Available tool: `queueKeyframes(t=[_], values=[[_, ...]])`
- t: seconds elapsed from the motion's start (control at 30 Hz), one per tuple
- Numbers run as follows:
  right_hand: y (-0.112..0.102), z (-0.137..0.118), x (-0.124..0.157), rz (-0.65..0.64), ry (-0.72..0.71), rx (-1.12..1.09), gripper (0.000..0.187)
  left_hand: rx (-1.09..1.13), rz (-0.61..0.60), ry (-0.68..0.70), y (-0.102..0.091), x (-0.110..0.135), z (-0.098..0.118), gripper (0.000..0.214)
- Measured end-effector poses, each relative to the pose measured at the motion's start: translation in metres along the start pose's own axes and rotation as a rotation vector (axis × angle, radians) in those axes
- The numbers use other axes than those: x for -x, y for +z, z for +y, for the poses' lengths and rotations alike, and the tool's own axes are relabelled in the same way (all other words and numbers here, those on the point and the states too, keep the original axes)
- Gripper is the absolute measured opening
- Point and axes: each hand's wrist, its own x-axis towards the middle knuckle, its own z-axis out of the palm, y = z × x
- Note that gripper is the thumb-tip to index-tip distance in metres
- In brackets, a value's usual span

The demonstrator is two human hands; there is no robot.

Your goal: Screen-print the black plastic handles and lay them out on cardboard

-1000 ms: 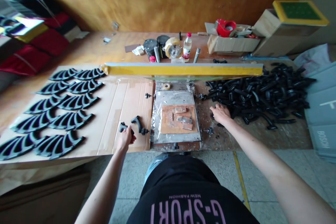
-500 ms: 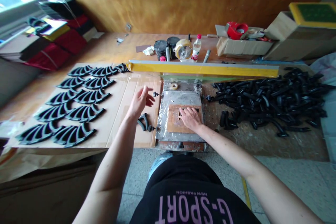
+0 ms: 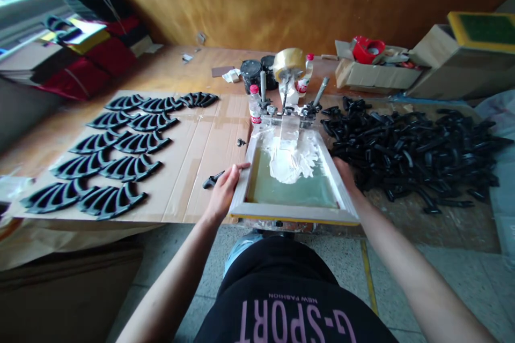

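A wooden screen-printing frame (image 3: 293, 214) lies flat in front of me. Its greenish mesh carries a smear of white ink (image 3: 293, 162), and a squeegee (image 3: 289, 129) rests at the far end. My left hand (image 3: 223, 193) is closed on the frame's left rail. My right hand (image 3: 344, 173) holds the right rail, its fingers partly hidden behind the wood. One small black plastic part (image 3: 212, 179) lies on the cardboard just left of my left hand.
Rows of black fin-shaped parts (image 3: 116, 151) cover a cardboard sheet (image 3: 193, 161) on the left. A big heap of black plastic parts (image 3: 414, 136) lies to the right. Ink tins (image 3: 251, 72), a tape roll (image 3: 288, 59), bottles and cardboard boxes (image 3: 374, 72) stand behind the frame.
The frame, raised on its hinge before, has come down flat over the jig plate. My right hand left the plate and my left hand left the cardboard; both now hold the frame's side rails.
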Motion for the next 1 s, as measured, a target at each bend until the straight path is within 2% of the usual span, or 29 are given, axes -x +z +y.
queueKeyframes(t=[0.07,0.1,0.17,0.23,0.33,0.4,0.5,0.57,0.63,0.73,0.87,0.93,1.0], values=[[-0.015,0.006,-0.018,0.121,0.091,0.013,0.046,-0.038,-0.021,-0.085,-0.003,0.003,-0.033,0.057],[-0.019,0.0,-0.029,0.192,0.089,0.005,0.05,-0.049,-0.018,-0.108,-0.004,0.001,-0.049,0.062],[-0.021,-0.025,-0.051,0.274,-0.01,-0.005,0.062,-0.086,0.005,-0.145,-0.003,-0.006,-0.077,0.071],[-0.015,-0.054,-0.067,0.207,-0.134,-0.005,0.061,-0.157,0.032,-0.159,-0.003,-0.013,-0.098,0.07],[0.001,-0.082,-0.064,-0.01,-0.203,0.0,0.027,-0.225,0.029,-0.151,-0.006,-0.019,-0.112,0.063],[0.009,-0.084,-0.045,-0.096,-0.29,0.003,0.016,-0.24,0.029,-0.144,-0.007,-0.019,-0.114,0.061],[0.01,-0.072,-0.015,-0.184,-0.544,-0.025,0.025,-0.251,0.049,-0.142,-0.007,-0.017,-0.112,0.059],[0.006,-0.065,-0.007,-0.24,-0.639,-0.054,0.025,-0.243,0.056,-0.142,-0.006,-0.016,-0.11,0.059],[0.005,-0.063,-0.006,-0.201,-0.592,-0.067,0.02,-0.211,0.055,-0.15,-0.005,-0.016,-0.109,0.059],[0.013,-0.067,-0.002,-0.066,-0.496,-0.058,0.023,-0.138,0.048,-0.174,-0.004,-0.016,-0.108,0.063],[0.019,-0.071,0.006,-0.1,-0.571,-0.083,0.02,-0.08,0.03,-0.195,-0.003,-0.015,-0.103,0.067],[0.013,-0.076,-0.007,-0.074,-0.496,-0.119,0.015,-0.054,0.019,-0.209,-0.004,-0.013,-0.095,0.07],[0.001,-0.079,-0.033,0.007,-0.366,-0.152,0.025,-0.033,-0.007,-0.21,-0.004,-0.009,-0.08,0.074]])
